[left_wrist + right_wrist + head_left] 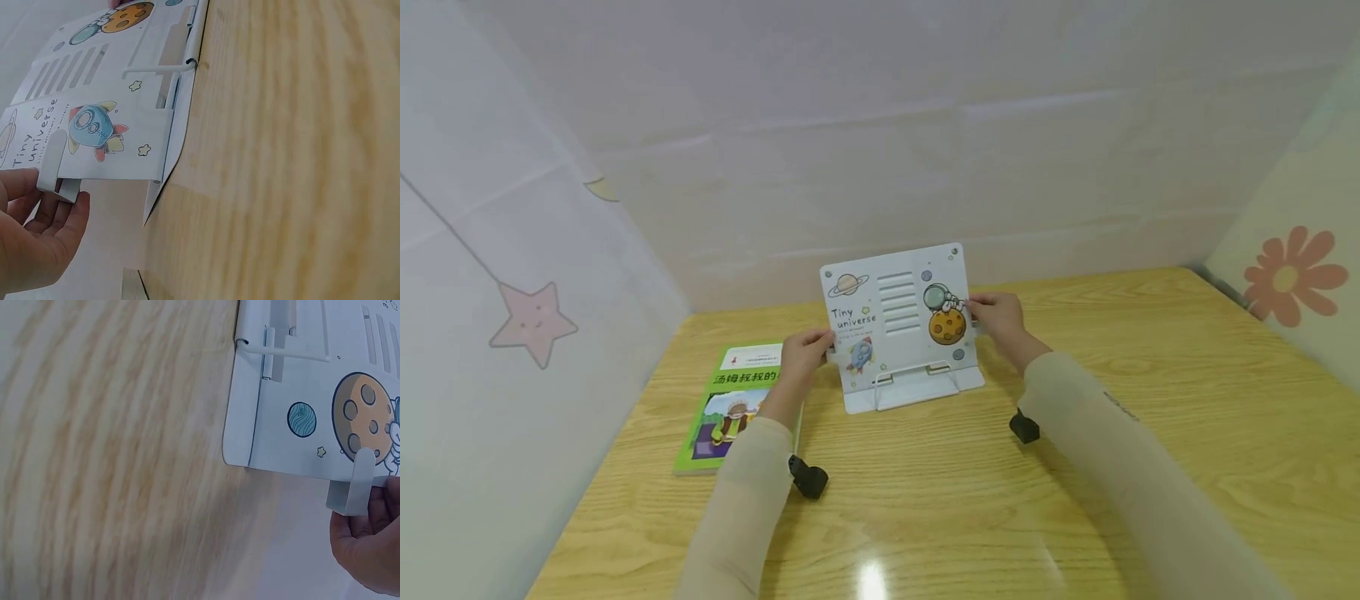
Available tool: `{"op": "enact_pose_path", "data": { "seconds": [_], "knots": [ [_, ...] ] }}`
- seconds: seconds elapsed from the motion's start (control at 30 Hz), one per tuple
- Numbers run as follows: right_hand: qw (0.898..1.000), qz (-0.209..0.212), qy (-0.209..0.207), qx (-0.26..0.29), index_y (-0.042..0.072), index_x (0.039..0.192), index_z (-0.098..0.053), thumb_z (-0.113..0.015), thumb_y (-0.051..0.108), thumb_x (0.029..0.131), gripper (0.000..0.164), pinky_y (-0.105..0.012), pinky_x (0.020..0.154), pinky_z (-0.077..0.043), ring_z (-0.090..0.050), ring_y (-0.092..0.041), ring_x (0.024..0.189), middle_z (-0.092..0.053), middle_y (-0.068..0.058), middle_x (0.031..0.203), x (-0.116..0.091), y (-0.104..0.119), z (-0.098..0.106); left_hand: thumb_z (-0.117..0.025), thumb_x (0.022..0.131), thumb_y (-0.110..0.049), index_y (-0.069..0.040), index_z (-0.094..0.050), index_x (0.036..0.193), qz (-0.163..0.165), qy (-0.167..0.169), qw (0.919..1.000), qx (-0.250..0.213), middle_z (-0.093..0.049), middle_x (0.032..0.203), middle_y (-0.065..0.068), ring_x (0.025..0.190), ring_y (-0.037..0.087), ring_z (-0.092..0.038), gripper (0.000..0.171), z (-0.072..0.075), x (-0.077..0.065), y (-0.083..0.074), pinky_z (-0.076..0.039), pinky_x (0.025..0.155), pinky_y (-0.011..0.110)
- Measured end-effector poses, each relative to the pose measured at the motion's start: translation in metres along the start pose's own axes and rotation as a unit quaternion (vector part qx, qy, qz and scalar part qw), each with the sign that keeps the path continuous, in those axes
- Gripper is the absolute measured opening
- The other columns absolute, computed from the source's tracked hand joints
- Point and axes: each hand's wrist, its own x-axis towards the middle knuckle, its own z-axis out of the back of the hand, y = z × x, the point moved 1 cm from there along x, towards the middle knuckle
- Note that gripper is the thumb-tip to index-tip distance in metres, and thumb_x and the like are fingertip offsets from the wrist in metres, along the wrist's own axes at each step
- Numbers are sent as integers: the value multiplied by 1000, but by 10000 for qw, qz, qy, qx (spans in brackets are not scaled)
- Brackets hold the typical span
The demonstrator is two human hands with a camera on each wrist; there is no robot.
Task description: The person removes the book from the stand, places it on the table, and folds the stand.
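Note:
A white book stand printed "Tiny universe" stands upright on the table, with a planet, rocket and astronaut drawn on its panel. My left hand grips its left edge, thumb and fingers about a white side clip in the left wrist view. At the opposite edge, my right hand holds the stand beside another side clip, below the orange moon print in the right wrist view. A bent white wire runs along the stand's bottom ledge. Parts of the fingers are hidden behind the panel.
A green picture book lies left of the stand, partly covered by the left forearm. The wooden table meets a pale cloth backdrop behind. Black wrist cameras sit under both cuffs.

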Motion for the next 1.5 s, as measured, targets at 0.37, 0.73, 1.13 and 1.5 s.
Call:
{"op": "enact_pose_path", "data": {
  "seconds": [0.37, 0.73, 1.13, 1.5],
  "knots": [
    [9995, 30, 144, -287, -5, 110, -55, -53, 11, 85, 29, -33, 81, -43, -49, -27, 98, -52, -19, 112, 1, 7, 1, -56, 84, -12, 2, -61, 99, -58, 250, 9996, 107, -59, 98, 13, 86, 22, -57, 21, 1, -17, 3, -47, 73, 27],
    [9963, 143, 249, -812, -6, 108, -56, -53, 10, 85, 28, -34, 82, -42, -49, -28, 98, -52, -20, 111, 6, 11, 5, -56, 83, -5, 7, -61, 92, -306, 707, 9970, 87, -59, 96, 16, 84, 22, -58, 16, 0, -36, 1, -49, 71, 30],
    [9874, 602, 498, -1373, -9, 104, -57, -52, 8, 85, 26, -37, 81, -43, -49, -31, 97, -54, -23, 106, 7, 18, 3, -56, 82, -3, 9, -61, 87, -601, 1329, 9887, 332, -62, 88, 16, 78, 23, -60, 14, 1, -54, -2, -49, 69, 31],
    [9794, 798, 590, -1758, -7, 106, -57, -51, 7, 85, 26, -36, 79, -44, -50, -32, 97, -54, -22, 109, 8, 27, -4, -57, 81, 0, 14, -59, 87, -711, 1786, 9809, 292, -61, 79, 14, 71, 18, -59, 16, -3, -67, -1, -49, 69, 35]
  ]
}}
